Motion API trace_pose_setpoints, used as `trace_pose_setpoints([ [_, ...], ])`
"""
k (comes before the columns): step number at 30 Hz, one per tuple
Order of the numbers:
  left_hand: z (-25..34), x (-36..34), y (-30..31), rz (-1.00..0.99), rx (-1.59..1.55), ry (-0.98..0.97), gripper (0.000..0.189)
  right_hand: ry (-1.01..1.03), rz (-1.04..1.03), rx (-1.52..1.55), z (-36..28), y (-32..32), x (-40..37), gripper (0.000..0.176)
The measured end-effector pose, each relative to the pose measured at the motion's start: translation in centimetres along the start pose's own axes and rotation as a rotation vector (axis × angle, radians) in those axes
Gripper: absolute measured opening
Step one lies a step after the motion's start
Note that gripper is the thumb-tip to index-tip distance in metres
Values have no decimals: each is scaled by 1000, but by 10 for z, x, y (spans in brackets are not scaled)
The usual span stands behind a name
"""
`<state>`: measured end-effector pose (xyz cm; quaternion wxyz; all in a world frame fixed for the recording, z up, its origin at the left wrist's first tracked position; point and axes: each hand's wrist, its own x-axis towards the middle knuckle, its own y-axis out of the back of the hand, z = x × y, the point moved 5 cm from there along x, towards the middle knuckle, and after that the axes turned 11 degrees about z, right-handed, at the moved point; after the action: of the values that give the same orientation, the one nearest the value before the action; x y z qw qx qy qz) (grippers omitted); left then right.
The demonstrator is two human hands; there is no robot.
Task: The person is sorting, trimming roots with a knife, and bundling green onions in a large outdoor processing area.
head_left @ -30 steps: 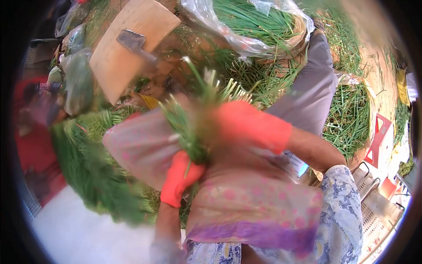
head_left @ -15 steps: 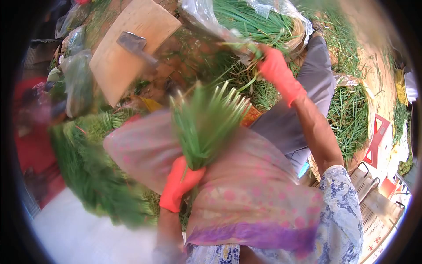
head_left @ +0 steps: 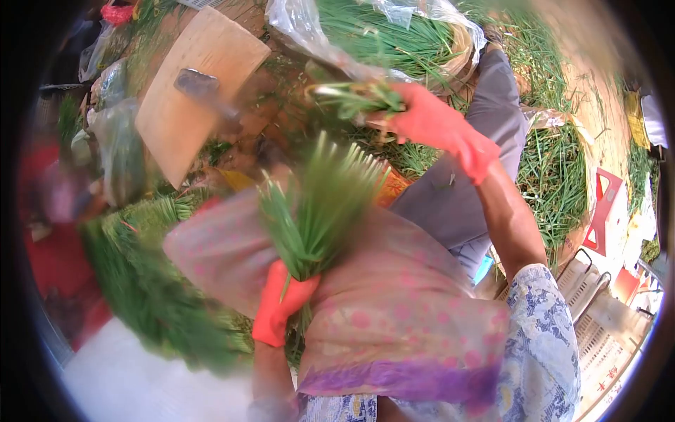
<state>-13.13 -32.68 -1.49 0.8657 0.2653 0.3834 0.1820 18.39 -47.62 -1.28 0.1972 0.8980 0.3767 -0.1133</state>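
Note:
Both my hands wear orange gloves. My left hand [head_left: 278,306] grips a bunch of green chives [head_left: 316,207] upright over my lap, which is covered by a pink dotted cloth [head_left: 394,316]. My right hand [head_left: 432,126] is raised ahead and holds a smaller tuft of chives [head_left: 355,100] pointing left. It hangs just in front of a basket [head_left: 460,53] lined with clear plastic and filled with chives.
A wooden chopping board [head_left: 190,91] with a cleaver [head_left: 200,86] on it lies at the upper left. Loose chives cover the ground at right [head_left: 562,176]. A heap of chives [head_left: 151,281] lies at my left. A red crate [head_left: 605,211] and white crates [head_left: 608,330] stand at right.
My right hand left the bunch, reached out to the basket, and now draws back a little with a small tuft of chives. The left hand keeps the bunch upright.

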Motion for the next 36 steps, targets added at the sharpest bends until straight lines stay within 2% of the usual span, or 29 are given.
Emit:
trace_pose_setpoints([
  [1, 2, -1, 1, -5, 29, -16, 34, -59, -76, 35, -1, -7, 4, 32],
  [4, 9, -6, 7, -24, 137, -81, 32, -38, -221, -13, 21, -26, 37, 32],
  [5, 12, -5, 11, -33, 176, -113, 31, -68, -310, 107, 28, -34, 43, 39],
  [8, 22, -9, 22, -69, 268, -230, 29, 96, -510, 218, 33, -64, 43, 45],
  [10, 31, -8, 27, -123, 253, -333, 30, 132, -594, 254, 36, -86, 42, 51],
  [14, 61, -4, 42, -259, 248, -422, 42, 193, -672, 249, 47, -127, 36, 49],
  [15, 69, -4, 45, -292, 274, -412, 47, 234, -647, 167, 62, -144, 41, 46],
  [18, 75, -2, 53, -306, 398, -451, 49, 183, -505, 54, 67, -138, 39, 35],
  [20, 74, -1, 58, -315, 379, -458, 54, 140, -399, -20, 54, -111, 37, 34],
  [21, 72, -2, 59, -320, 370, -462, 56, 203, -379, -164, 54, -101, 42, 33],
  [22, 68, -2, 60, -304, 385, -470, 58, 339, -220, -523, 50, -86, 46, 31],
  [23, 61, 0, 58, -286, 398, -481, 60, 214, -144, -797, 53, -74, 53, 31],
  [24, 58, 1, 57, -268, 412, -495, 62, 198, -29, -781, 62, -58, 62, 31],
  [25, 61, 2, 59, -256, 346, -513, 62, 145, 69, -604, 61, -41, 72, 30],
  [27, 65, -3, 63, -234, 216, -531, 62, 63, 36, -116, 55, -11, 79, 30],
  [28, 64, -5, 63, -242, 166, -506, 63, -107, -24, 44, 52, -4, 79, 32],
  [31, 68, 0, 63, -297, 188, -469, 64, -14, -286, 54, -29, -22, 35, 34],
  [32, 69, 2, 63, -335, 301, -460, 64, -6, -276, 14, -54, -29, 20, 38],
  [36, 78, 3, 64, -378, 513, -426, 64, 89, -556, -130, -52, -86, 37, 52],
])
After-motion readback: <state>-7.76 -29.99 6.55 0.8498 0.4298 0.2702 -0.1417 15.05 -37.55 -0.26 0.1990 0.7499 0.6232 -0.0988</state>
